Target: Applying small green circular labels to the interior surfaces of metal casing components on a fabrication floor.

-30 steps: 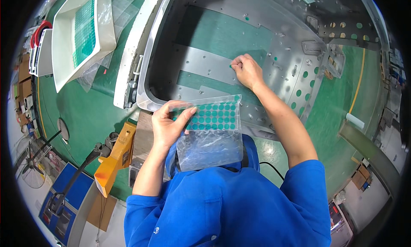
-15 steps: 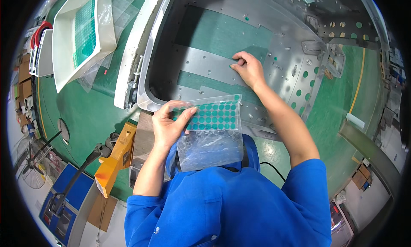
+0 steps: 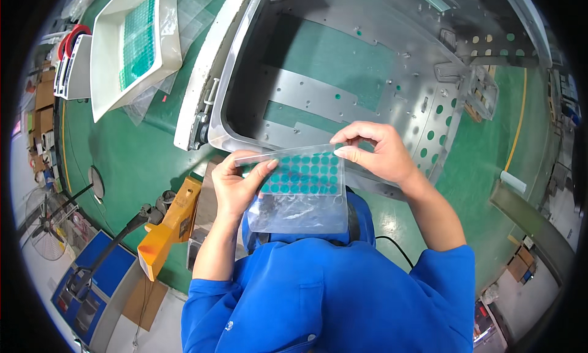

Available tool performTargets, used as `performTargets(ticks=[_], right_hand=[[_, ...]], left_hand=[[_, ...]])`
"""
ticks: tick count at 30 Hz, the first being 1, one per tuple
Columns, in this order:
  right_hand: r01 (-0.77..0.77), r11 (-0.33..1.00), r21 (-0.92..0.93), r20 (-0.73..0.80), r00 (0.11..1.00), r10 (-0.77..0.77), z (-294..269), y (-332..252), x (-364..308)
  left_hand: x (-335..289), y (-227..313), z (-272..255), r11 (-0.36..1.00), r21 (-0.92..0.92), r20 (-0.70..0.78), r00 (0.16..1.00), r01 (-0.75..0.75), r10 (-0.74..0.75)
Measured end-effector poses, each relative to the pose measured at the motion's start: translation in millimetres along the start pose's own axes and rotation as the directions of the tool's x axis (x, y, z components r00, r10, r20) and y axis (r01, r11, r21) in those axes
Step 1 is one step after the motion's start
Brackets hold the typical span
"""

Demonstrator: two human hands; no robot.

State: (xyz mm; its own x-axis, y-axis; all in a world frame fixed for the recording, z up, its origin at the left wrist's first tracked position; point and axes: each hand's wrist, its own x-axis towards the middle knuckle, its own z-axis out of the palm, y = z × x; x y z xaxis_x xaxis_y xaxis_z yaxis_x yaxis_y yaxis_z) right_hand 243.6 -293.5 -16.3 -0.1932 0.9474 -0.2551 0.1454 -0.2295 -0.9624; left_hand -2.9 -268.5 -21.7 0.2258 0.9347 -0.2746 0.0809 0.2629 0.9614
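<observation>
My left hand (image 3: 231, 184) pinches the left side of a clear sheet of green round stickers (image 3: 305, 174), thumb on top. A clear, crinkled plastic film (image 3: 297, 215) hangs below the dots, against my front. At the sheet's upper right corner, my right hand (image 3: 383, 151) is closed, thumb and forefinger pinching the edge by a dot. Beyond both hands lies a large grey metal housing (image 3: 245, 142), its open inside facing up. One green dot (image 3: 337, 96) sits on the metal strip across its floor, with others on nearby holes.
A white bin (image 3: 165, 65) holding green sticker sheets (image 3: 138, 44) stands at the far left, over loose clear plastic sheets (image 3: 195, 16). A yellow tool-like part (image 3: 171, 227) is left of my left forearm. A black cable (image 3: 395, 249) curves on the floor at right.
My right hand has come back from inside the housing to the sheet's upper right corner. A green dot shows on the metal strip where that hand was. My left hand keeps its hold.
</observation>
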Motion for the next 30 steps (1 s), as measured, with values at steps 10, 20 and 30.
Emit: performTargets(ticks=[10,20,30], right_hand=[[-0.053,0.992,0.119,-0.213,0.974,0.077,18.7,13.0,-28.8],[-0.090,0.986,0.138,-0.170,0.979,0.113,17.2,17.9,-27.7],[-0.030,0.999,0.013,-0.173,0.984,0.032,19.7,14.9,-19.0]], left_hand=[[-7.5,-10.2,3.6,0.997,0.068,0.042,0.998,0.043,-0.046],[-4.8,-11.9,3.1,0.990,0.137,0.057,0.997,0.037,-0.045],[1.6,-11.4,0.3,0.992,0.107,0.066,0.995,0.063,-0.070]])
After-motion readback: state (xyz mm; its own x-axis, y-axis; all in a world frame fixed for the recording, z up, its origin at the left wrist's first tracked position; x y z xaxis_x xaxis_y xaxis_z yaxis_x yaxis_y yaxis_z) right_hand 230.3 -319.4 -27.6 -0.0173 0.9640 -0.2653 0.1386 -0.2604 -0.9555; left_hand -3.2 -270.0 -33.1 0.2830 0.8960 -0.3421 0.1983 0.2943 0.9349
